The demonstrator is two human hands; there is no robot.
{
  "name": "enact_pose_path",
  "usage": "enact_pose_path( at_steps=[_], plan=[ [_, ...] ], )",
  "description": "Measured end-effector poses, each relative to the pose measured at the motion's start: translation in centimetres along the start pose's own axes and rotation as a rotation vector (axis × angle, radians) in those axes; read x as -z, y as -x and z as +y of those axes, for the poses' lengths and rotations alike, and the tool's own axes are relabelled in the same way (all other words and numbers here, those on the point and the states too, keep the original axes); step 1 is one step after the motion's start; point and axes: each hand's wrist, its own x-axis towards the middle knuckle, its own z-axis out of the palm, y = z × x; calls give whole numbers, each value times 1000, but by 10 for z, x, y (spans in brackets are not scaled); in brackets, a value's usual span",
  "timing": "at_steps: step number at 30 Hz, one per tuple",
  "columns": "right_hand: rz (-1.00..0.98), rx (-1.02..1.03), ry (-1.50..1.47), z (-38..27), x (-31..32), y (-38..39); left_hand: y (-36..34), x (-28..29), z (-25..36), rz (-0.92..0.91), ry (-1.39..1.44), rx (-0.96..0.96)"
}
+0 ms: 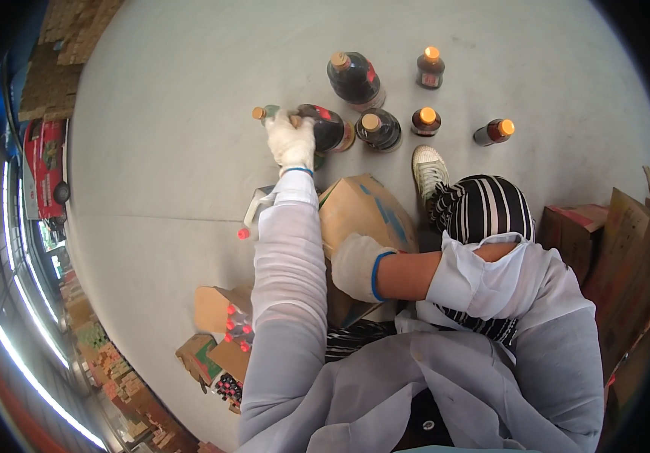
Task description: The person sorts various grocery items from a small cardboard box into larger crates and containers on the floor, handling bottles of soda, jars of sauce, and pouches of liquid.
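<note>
My left hand, in a white glove, reaches forward and grips the neck of a dark bottle tilted just above the grey floor. Beside it, partly hidden by the hand, stands a green bottle with an orange cap. My right hand, also gloved, rests on the side of an open brown cardboard box in front of my knee. Several more dark bottles with orange caps stand on the floor beyond: a large one, another and small ones.
My shoe and striped trouser leg are right of the box. More cardboard boxes stand at the right. Open cartons of red-capped bottles lie at the lower left. A small bottle lies tilted at the far right.
</note>
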Motion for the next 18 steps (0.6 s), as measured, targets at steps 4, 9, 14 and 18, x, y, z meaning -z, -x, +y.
enact_pose_path(
  at_steps=[4,9,14,18],
  plan=[
    [-28,-59,-14,-2,10,7,-12,19,0,-121,38,79],
    [-84,-8,21,0,11,2,18,78,-3,-32,109,37],
    [87,-68,-7,0,-14,-14,109,149,-19,-8,362,127],
    [8,20,151,-8,-12,-14,183,163,-77,77,566,184]
  ],
)
